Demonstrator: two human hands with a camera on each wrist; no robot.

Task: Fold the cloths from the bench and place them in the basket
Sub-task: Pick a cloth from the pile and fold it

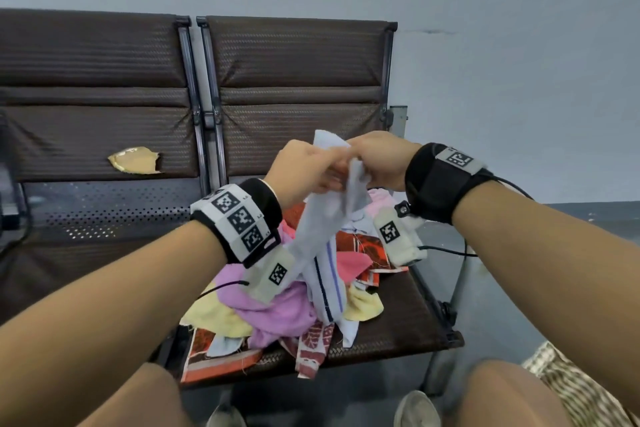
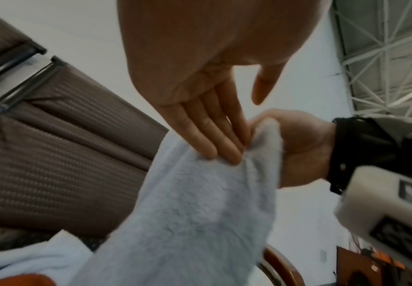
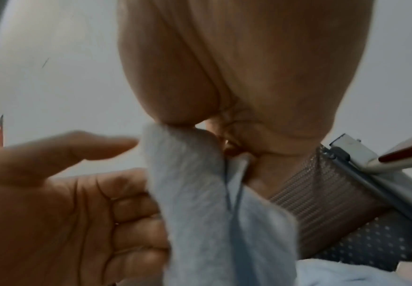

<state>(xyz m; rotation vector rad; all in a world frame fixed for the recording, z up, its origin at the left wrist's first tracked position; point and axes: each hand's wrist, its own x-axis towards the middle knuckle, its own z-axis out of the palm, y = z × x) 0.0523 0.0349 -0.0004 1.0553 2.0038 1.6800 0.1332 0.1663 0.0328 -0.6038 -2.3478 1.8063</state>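
Hanging above the bench (image 1: 398,308), a pale cloth (image 1: 332,215) is pinched at 12 o'clock by both hands, left (image 1: 304,170) and right (image 1: 377,163).

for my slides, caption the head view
Both hands lift a pale blue cloth above the pile on the bench.
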